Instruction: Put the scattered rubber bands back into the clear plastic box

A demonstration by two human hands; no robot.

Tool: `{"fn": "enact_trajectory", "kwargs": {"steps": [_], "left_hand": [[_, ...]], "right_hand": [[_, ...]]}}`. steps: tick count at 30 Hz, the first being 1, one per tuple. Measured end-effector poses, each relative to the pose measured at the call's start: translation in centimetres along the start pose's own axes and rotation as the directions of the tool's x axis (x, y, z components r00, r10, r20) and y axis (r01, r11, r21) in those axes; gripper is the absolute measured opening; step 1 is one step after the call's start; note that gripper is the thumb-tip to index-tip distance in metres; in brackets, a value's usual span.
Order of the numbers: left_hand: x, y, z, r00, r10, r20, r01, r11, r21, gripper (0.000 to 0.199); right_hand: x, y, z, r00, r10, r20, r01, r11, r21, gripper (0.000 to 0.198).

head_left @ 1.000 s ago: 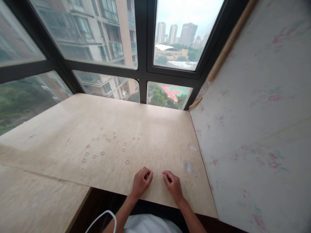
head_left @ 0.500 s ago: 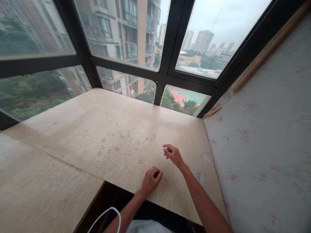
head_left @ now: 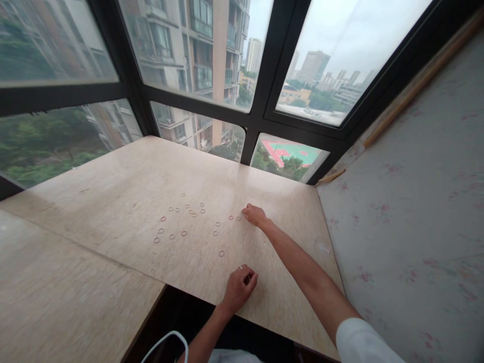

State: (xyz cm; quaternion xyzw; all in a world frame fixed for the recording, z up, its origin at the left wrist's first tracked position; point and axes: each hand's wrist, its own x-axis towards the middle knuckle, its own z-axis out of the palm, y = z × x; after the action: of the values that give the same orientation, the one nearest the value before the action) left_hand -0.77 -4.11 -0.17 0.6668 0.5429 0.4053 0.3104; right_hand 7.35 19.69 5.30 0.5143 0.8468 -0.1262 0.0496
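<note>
My right hand, fingers together, touches the rubber band at its 9 o'clock; I should pinch gently. My left hand rests curled.

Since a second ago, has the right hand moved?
Yes. The right hand has gone from the near table edge out to the scattered small rings.

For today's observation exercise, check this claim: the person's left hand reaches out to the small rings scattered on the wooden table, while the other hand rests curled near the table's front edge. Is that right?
Not quite. The head view shows the right hand reaching out to the small rings on the wooden table. The left hand is the one resting curled near the front edge.
</note>
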Motion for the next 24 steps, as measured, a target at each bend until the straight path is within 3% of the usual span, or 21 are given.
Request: {"fn": "enact_trajectory", "kwargs": {"steps": [5,11,24], "left_hand": [[0.0,0.2,-0.3,1.000,-0.005,0.027,0.006,1.000,-0.016,0.021],[0.3,0.3,-0.3,0.999,-0.011,0.042,0.012,1.000,-0.011,0.020],[0.7,0.3,0.1,0.998,-0.053,0.014,0.053,0.999,0.004,0.023]], "right_hand": [[-1.0,1.5,0.5,0.998,-0.030,0.048,0.035,0.993,-0.112,0.031],[-2.1,3.2,0.5,0.994,-0.046,0.096,0.057,0.992,-0.111,0.031],[-2.1,2.0,1.8,0.994,-0.101,0.042,0.101,0.995,0.008,0.032]]}}
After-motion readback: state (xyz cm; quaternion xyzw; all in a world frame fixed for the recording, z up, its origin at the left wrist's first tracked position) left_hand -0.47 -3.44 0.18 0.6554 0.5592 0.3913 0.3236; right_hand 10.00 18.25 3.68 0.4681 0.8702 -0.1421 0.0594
